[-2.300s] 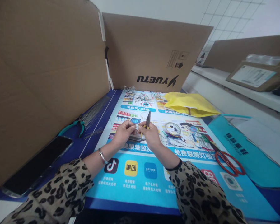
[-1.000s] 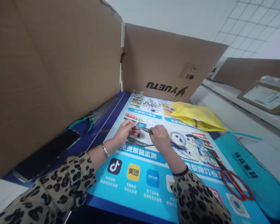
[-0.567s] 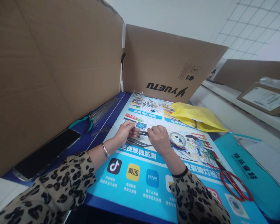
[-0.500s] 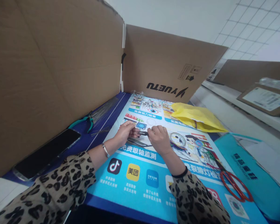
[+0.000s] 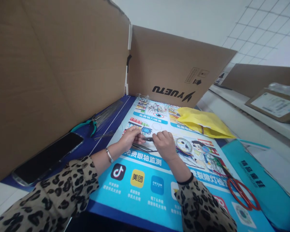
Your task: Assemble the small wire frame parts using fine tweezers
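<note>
My left hand [image 5: 131,137] and my right hand [image 5: 164,145] meet over a printed blue poster [image 5: 145,180] on the table. The right hand is closed round small pliers [image 5: 148,139], whose dark jaws point left toward my left fingers. The left hand pinches a small piece at the jaws; it is too tiny to name. A thin dark strip [image 5: 142,148] lies on the poster just below both hands. Both sleeves carry a leopard print, and a silver bangle [image 5: 108,155] sits on my left wrist.
Cardboard walls [image 5: 50,71] stand left and behind. Teal-handled pliers [image 5: 85,125], a bundle of wires [image 5: 106,114] and a phone [image 5: 45,158] lie at the left. A yellow bag [image 5: 204,120], a wire coil [image 5: 183,143], red scissors [image 5: 243,193] and a teal bag [image 5: 261,180] lie right.
The pliers, upright in my right hand 2.3 s ago, now lie level with jaws pointing left. The view has shifted slightly; over the last second the hands have barely moved.
</note>
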`<state>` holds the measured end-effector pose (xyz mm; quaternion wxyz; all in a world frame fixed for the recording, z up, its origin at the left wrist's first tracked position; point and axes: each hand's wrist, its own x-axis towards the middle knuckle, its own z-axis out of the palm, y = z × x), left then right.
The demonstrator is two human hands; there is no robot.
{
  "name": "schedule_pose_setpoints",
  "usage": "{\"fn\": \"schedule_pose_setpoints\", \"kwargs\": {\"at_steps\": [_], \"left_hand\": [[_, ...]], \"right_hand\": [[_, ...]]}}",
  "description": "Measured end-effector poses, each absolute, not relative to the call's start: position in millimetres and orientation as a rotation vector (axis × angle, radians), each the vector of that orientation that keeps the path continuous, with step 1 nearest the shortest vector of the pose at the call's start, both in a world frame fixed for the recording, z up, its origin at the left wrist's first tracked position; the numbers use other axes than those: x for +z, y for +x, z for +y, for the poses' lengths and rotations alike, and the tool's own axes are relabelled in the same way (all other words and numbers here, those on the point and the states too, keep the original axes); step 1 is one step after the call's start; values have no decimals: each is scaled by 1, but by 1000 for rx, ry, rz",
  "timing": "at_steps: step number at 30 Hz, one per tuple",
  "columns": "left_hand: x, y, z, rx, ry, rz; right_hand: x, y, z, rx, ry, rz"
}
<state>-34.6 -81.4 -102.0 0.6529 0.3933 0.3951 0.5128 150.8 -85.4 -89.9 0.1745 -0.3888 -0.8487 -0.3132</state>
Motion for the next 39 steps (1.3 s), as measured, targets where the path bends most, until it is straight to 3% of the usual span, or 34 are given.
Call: {"fn": "schedule_pose_setpoints", "kwargs": {"at_steps": [21, 32, 39], "left_hand": [[-89, -38, -84, 1132, 1087, 925], [-86, -46, -79, 1110, 1487, 929], [-80, -52, -85, 1012, 1954, 971]], "right_hand": [[-94, 153, -82, -713, -1075, -2493], [-82, 141, -88, -258, -1546, -2678], [-75, 145, -88, -21, -1579, -2765]]}}
